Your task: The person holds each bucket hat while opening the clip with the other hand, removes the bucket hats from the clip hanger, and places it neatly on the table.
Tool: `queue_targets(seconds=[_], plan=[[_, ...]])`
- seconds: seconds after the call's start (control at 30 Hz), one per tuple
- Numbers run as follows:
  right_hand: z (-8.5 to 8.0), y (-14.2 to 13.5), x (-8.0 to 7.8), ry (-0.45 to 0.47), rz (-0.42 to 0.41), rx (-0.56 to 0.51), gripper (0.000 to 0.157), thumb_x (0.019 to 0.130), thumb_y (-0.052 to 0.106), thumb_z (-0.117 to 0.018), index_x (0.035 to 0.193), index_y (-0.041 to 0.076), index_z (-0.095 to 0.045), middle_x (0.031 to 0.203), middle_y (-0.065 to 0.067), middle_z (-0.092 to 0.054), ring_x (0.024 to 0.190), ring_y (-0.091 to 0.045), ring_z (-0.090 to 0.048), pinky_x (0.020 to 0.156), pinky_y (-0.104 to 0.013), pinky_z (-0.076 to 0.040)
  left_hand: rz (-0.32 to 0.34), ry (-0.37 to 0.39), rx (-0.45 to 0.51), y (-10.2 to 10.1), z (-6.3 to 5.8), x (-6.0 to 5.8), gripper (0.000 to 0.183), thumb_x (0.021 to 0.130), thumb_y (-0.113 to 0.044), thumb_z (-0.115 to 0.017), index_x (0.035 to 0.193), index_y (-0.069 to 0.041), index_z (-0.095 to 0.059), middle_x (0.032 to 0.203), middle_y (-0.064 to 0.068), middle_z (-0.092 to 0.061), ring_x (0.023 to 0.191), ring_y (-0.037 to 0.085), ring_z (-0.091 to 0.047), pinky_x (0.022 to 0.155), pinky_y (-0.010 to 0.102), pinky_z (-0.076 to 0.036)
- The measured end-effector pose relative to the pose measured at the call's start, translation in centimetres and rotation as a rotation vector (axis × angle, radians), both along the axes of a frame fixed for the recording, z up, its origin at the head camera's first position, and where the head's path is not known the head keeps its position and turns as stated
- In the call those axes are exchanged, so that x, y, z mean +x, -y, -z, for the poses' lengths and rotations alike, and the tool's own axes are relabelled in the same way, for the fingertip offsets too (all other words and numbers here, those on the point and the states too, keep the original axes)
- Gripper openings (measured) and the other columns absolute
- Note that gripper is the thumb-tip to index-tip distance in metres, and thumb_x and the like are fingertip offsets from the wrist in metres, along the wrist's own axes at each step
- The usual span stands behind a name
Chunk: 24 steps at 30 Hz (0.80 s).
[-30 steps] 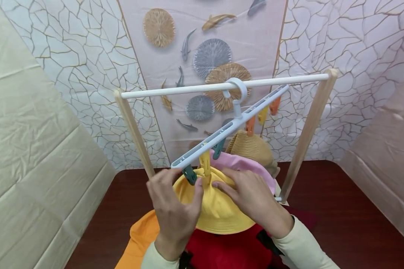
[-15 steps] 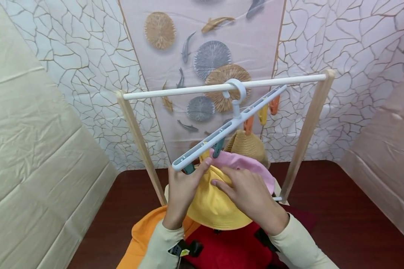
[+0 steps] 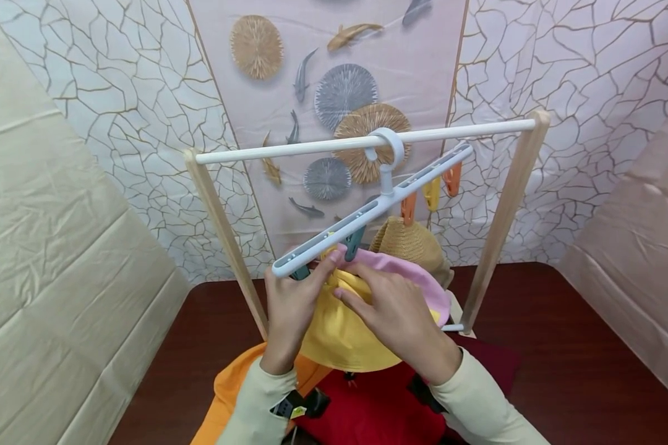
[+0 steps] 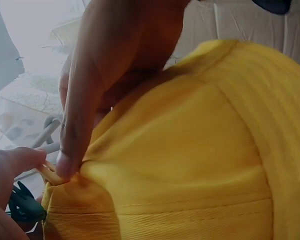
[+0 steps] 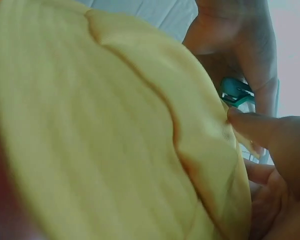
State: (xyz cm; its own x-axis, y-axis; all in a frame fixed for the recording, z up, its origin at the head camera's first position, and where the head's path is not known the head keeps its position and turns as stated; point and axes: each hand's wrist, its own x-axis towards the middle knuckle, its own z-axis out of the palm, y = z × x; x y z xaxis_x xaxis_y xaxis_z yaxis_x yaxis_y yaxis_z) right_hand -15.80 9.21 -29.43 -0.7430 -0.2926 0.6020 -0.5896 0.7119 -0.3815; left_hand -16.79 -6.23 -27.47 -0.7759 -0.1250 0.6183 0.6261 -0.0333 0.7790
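Note:
A yellow bucket hat hangs crown up beneath the near end of a pale blue clip hanger. My right hand pinches the cloth at the top of its crown between thumb and fingers. With thumb and fingers, my left hand grips the yellow clothespin just above the hat. In the left wrist view this clothespin sits right at the pinched fold of the crown. A dark teal clothespin is beside the left fingers. The left hand partly hides both clothespins in the head view.
The hanger hooks over a white rod on a wooden frame. A pink hat and a tan woven hat hang behind. Orange and red fabric items lie in front on the dark red table.
My left hand has moved from the hat's left side and teal clothespin up to the yellow clothespin, its thumb now on it. The right hand keeps hold of the crown.

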Motion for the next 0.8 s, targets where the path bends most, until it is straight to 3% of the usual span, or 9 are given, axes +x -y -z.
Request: queue_targets(seconds=[0.1,0.27,0.37,0.47,0.6,0.8], plan=[[-0.1,0.4,-0.2,-0.011,-0.006,-0.030,0.031,0.090,0.033,-0.074,0.117,0.018,-0.071,0.097,0.009,-0.074,0.067,-0.006,-0.058,0.058,-0.027,-0.045,0.008,0.008,0.000,0.0,-0.2,0.1,0.014,0.083,-0.008,-0.081,0.093,0.001,-0.076,0.093,0.017,-0.075,0.090,0.022,-0.070,0.082,0.035,-0.056],[0.2,0.6,-0.7,0.024,-0.005,-0.047,0.028,0.089,0.028,-0.075,0.114,0.015,-0.072,0.066,0.011,-0.059,0.056,-0.005,-0.047,0.054,-0.026,-0.041,0.019,0.012,-0.001,0.0,-0.1,0.0,0.012,0.082,-0.004,-0.081,0.092,0.000,-0.076,0.090,0.012,-0.076,0.084,0.020,-0.069,0.078,0.034,-0.057],[0.3,0.5,-0.8,0.051,-0.011,-0.040,0.028,0.089,0.026,-0.076,0.115,0.015,-0.073,0.060,0.013,-0.047,0.053,-0.005,-0.038,0.050,-0.025,-0.035,0.028,0.018,-0.009,0.1,0.0,0.0,0.012,0.082,-0.002,-0.080,0.092,0.000,-0.076,0.089,0.011,-0.076,0.078,0.017,-0.068,0.073,0.030,-0.057],[0.4,0.4,-0.9,0.055,-0.024,-0.033,0.027,0.089,0.024,-0.076,0.114,0.015,-0.073,0.066,0.012,-0.055,0.053,-0.003,-0.038,0.051,-0.024,-0.036,0.024,0.018,-0.019,0.2,0.1,0.0,0.012,0.081,-0.001,-0.080,0.092,0.002,-0.075,0.088,0.012,-0.075,0.074,0.015,-0.063,0.068,0.025,-0.053],[0.8,0.3,-0.9,0.066,-0.037,-0.031,0.022,0.090,0.022,-0.075,0.111,0.015,-0.074,0.073,0.009,-0.064,0.056,-0.002,-0.041,0.055,-0.022,-0.040,0.007,-0.011,-0.008,0.1,0.0,0.0,0.012,0.080,0.003,-0.080,0.090,0.004,-0.074,0.089,0.016,-0.075,0.078,0.012,-0.062,0.071,0.024,-0.050],[1.5,-0.3,-0.8,0.113,-0.012,-0.034,0.014,0.089,0.024,-0.075,0.101,0.016,-0.074,0.063,0.013,-0.054,0.054,-0.002,-0.042,0.053,-0.023,-0.039,0.012,-0.071,0.003,-0.2,-0.2,-0.2,0.011,0.081,0.002,-0.079,0.090,0.006,-0.073,0.087,0.018,-0.074,0.079,0.014,-0.065,0.072,0.029,-0.055]])
